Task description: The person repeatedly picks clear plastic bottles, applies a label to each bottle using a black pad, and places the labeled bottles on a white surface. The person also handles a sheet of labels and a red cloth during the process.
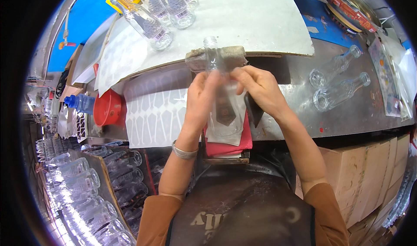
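A clear glass bottle (234, 123) lies in front of me, its neck away from me on a rolled beige cloth (194, 60). Its base end rests over a folded white and pink cloth (243, 144). A dark, tie-shaped patch shows on or through the bottle's body. My left hand (200, 92) is closed against the bottle's left side, its thumb slightly blurred across the shoulder. On the other side my right hand (258, 87) has its fingers curled in a pinch at the shoulder. Whatever lies between those fingertips is too blurred to make out.
Several bottles (150, 29) stand on the white board (260, 20) beyond. Two more bottles (336, 92) lie on the metal table at right. A sheet of pale decals (154, 111) and a red bowl (108, 108) are left. Crated bottles (82, 181) and cardboard boxes (347, 176) flank me.
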Demonstrator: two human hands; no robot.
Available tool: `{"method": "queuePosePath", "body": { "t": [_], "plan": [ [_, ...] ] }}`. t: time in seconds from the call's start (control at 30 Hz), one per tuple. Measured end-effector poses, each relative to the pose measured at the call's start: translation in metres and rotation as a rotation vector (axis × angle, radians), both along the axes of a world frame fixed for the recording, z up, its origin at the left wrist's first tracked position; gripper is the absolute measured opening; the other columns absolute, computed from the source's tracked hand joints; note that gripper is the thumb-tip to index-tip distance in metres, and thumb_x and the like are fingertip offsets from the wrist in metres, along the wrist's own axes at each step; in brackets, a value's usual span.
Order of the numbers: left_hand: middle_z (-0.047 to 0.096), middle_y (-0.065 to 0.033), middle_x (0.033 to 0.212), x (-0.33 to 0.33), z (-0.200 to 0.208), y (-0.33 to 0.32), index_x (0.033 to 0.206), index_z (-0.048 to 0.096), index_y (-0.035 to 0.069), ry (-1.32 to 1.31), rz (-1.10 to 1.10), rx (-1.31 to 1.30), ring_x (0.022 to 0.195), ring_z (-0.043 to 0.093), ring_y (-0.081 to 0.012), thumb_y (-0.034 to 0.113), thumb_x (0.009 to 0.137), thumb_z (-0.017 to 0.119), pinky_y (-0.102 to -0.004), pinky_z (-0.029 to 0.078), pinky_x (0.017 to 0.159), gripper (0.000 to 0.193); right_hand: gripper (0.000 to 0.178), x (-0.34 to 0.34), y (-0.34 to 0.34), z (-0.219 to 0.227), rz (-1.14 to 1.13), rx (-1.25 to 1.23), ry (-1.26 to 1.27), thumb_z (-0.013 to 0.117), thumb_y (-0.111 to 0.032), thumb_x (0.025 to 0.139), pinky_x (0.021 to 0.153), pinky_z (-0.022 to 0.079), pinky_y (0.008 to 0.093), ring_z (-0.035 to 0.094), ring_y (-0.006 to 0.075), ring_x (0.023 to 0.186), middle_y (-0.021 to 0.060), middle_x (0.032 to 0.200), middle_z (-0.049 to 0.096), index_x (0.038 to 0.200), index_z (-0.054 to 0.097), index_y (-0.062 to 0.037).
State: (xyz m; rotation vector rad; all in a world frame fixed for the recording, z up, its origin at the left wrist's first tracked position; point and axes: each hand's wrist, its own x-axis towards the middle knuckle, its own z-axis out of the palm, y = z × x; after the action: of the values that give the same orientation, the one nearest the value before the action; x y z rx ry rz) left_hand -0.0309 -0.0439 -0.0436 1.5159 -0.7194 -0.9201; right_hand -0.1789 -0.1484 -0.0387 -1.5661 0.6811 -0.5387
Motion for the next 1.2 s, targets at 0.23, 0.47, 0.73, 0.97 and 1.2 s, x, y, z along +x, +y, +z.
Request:
{"method": "queuePosePath", "body": {
  "t": [0.23, 0.47, 0.73, 0.97, 1.2],
  "plan": [
    [0.070, -0.0062, 0.092, 0.002, -0.014, -0.001, 0.109, 0.064, 0.002, 0.102, 0.013, -0.043, 0.079, 0.063, -0.0096, 0.045, 0.109, 0.038, -0.0230, 0.050, 0.071, 0.050, 0.058, 0.020, -0.005, 0.009, 0.081, -0.154, 0.192, 0.063, -0.053, 0.092, 0.074, 0.053, 0.0328, 0.071, 0.0216, 0.078, 0.0128, 0.081, 0.074, 0.095, 0.074, 0.0038],
    [0.070, -0.0069, 0.094, 0.002, -0.019, 0.000, 0.112, 0.063, 0.001, 0.172, 0.014, -0.045, 0.080, 0.064, -0.0112, 0.046, 0.109, 0.037, -0.0248, 0.051, 0.073, 0.052, 0.060, 0.020, -0.013, 0.007, 0.151, -0.074, 0.184, 0.062, -0.053, 0.092, 0.079, 0.053, 0.0333, 0.071, 0.0230, 0.085, 0.0156, 0.090, 0.075, 0.102, 0.073, 0.0044],
    [0.067, -0.0113, 0.118, 0.004, -0.006, 0.014, 0.128, 0.060, -0.001, 0.207, 0.110, -0.056, 0.109, 0.064, -0.0172, 0.044, 0.109, 0.040, -0.0294, 0.051, 0.091, 0.053, 0.045, -0.002, -0.011, -0.027, -0.198, 0.518, -0.151, 0.056, -0.042, 0.102, 0.086, 0.049, 0.0261, 0.064, 0.0121, 0.085, 0.0098, 0.093, 0.070, 0.108, 0.069, 0.0009],
    [0.055, -0.0132, 0.136, 0.005, 0.020, 0.020, 0.131, 0.067, 0.011, -1.072, 0.015, -0.216, 0.126, 0.051, -0.0304, 0.026, 0.100, 0.059, -0.0412, 0.042, 0.105, 0.035, 0.038, -0.003, -0.006, 0.009, -0.251, 0.179, -0.324, 0.068, -0.012, 0.090, 0.079, 0.052, 0.0247, 0.062, 0.0109, 0.091, 0.0076, 0.107, 0.068, 0.124, 0.061, 0.0036],
    [0.055, -0.0138, 0.135, 0.013, 0.008, 0.020, 0.131, 0.066, 0.011, -1.086, 0.001, -0.253, 0.119, 0.054, -0.0300, 0.021, 0.092, 0.067, -0.0412, 0.041, 0.102, 0.041, 0.037, -0.002, -0.004, 0.005, -0.252, 0.092, -0.292, 0.068, -0.011, 0.088, 0.085, 0.052, 0.0268, 0.063, 0.0131, 0.097, 0.0091, 0.108, 0.069, 0.121, 0.063, 0.0044]
  ]
}}
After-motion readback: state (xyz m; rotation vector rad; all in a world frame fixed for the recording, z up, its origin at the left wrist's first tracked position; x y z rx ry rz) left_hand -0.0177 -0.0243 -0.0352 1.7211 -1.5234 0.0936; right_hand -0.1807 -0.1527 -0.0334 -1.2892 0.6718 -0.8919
